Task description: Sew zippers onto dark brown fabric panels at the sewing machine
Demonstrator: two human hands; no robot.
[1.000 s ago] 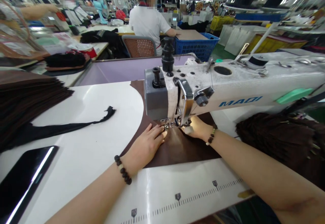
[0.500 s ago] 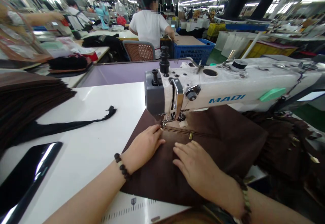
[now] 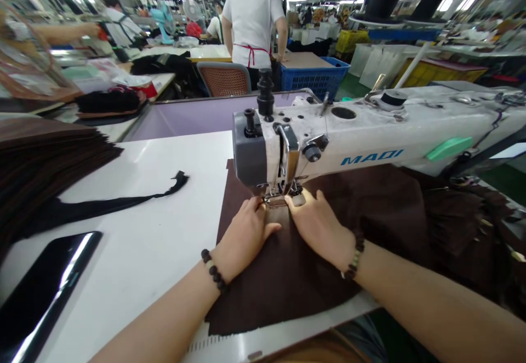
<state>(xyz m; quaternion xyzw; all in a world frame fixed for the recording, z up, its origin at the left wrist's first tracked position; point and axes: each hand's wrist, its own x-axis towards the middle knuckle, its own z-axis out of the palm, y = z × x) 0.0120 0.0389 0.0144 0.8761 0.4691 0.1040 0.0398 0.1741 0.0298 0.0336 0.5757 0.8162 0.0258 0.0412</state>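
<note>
A white sewing machine marked MAQI stands on the white table. A dark brown fabric piece lies under its presser foot. My left hand rests flat on the fabric just left of the foot, fingers together and stretched toward the needle. My right hand presses flat on the fabric just right of the foot, fingertips at the foot. Both wrists wear bead bracelets.
A stack of brown fabric pieces lies at the left, with a black strip beside it. A black phone lies at the front left. More brown pieces pile at the right. A person in white stands beyond, by a blue basket.
My right hand moved up from the lower fabric to the presser foot. The fabric was turned and shifted under the foot. The person ahead stood up from the chair.
</note>
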